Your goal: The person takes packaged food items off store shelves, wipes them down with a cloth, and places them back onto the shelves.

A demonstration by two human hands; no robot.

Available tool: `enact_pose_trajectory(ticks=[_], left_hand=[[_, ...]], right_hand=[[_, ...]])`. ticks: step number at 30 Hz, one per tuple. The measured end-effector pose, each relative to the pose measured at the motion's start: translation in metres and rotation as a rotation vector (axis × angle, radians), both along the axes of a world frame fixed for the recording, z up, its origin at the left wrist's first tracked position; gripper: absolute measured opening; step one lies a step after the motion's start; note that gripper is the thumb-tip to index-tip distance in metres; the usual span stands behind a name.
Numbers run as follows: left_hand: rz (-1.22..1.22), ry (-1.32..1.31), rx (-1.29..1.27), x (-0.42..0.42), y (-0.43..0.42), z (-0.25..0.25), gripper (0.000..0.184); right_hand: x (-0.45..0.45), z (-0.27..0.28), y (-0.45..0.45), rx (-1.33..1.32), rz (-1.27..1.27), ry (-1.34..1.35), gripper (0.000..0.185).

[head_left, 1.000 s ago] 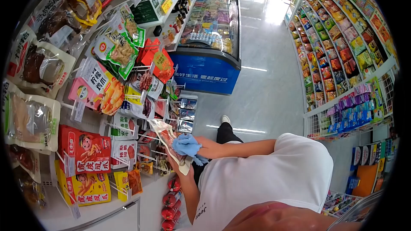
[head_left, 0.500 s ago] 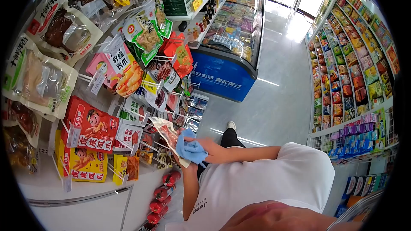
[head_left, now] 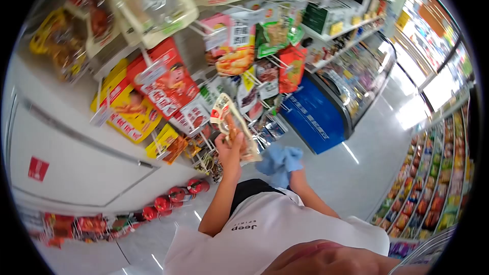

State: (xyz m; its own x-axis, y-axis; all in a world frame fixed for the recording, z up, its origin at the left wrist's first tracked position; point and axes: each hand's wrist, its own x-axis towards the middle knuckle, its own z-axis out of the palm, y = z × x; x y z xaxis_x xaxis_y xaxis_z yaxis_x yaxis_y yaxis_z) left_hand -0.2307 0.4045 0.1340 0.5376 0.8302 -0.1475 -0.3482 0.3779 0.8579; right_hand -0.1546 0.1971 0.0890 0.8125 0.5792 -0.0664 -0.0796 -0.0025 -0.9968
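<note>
My left hand (head_left: 232, 150) is closed around the lower edge of a vacuum-packed meat snack (head_left: 237, 130), a cream-edged pouch with reddish-brown meat under clear film. The pouch stands tilted in front of the hanging snack packs. My right hand (head_left: 297, 175) grips a crumpled light blue cloth (head_left: 280, 162), held apart from the pouch, lower and to the right. The cloth hides most of the fingers. Close behind the pouch hang a grey-and-white snack bag (head_left: 196, 114) and a red snack bag (head_left: 165, 79) on wire hooks.
A yellow snack bag (head_left: 125, 104) and large clear-fronted meat packs (head_left: 153, 0) hang on the left. A blue chest freezer (head_left: 316, 117) stands ahead right. Red packages (head_left: 175, 193) line the low left, and a snack rack (head_left: 433, 183) stands on the right.
My right hand has drawn the cloth off the pouch and away to the right. My left hand has tilted the pouch more upright. The view has turned, shifting the shelves.
</note>
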Motion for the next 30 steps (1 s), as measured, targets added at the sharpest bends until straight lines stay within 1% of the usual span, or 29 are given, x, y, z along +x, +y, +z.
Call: enact_pose_trajectory(ticks=[2,5,6,9,10,13,15,16,20,23,27,28,30], left_hand=[[-0.050,-0.057,-0.020,0.001,0.006,0.014,0.057],[-0.181,-0.096,-0.047,-0.007,0.012,0.030,0.064],[-0.215,-0.104,0.019,-0.011,0.015,0.034,0.066],[-0.300,-0.296,0.173,-0.025,0.014,0.054,0.071],[-0.376,-0.344,0.145,-0.034,0.016,0.070,0.077],[-0.342,-0.365,0.328,-0.048,0.024,0.101,0.085],[-0.256,-0.406,0.453,-0.053,0.033,0.113,0.089],[-0.188,-0.384,0.585,-0.054,0.039,0.126,0.092],[-0.121,-0.370,0.641,-0.067,0.056,0.152,0.093],[-0.029,-0.400,0.762,-0.072,0.073,0.178,0.095],[0.149,-0.344,0.979,-0.074,0.100,0.229,0.100],[0.168,-0.370,1.006,-0.072,0.109,0.242,0.099],[0.094,-0.356,0.978,-0.075,0.121,0.269,0.098]], right_hand=[[-0.001,0.029,0.007,0.303,-0.156,0.356,0.054],[0.011,0.036,0.005,0.273,-0.193,0.296,0.056],[0.014,0.038,0.005,0.279,-0.190,0.303,0.056],[0.017,0.043,0.009,0.285,-0.190,0.321,0.056],[0.016,0.045,0.012,0.280,-0.190,0.322,0.055],[0.013,0.038,0.009,0.247,-0.202,0.375,0.053],[0.011,0.039,0.014,0.243,-0.195,0.377,0.055],[0.012,0.036,0.015,0.240,-0.191,0.383,0.056],[0.007,0.029,0.015,0.234,-0.157,0.410,0.059],[0.006,0.039,0.022,0.251,-0.116,0.400,0.061],[0.006,0.041,0.023,0.260,-0.102,0.377,0.059],[0.006,0.041,0.023,0.263,-0.097,0.373,0.059],[0.005,0.042,0.023,0.249,-0.100,0.345,0.058]])
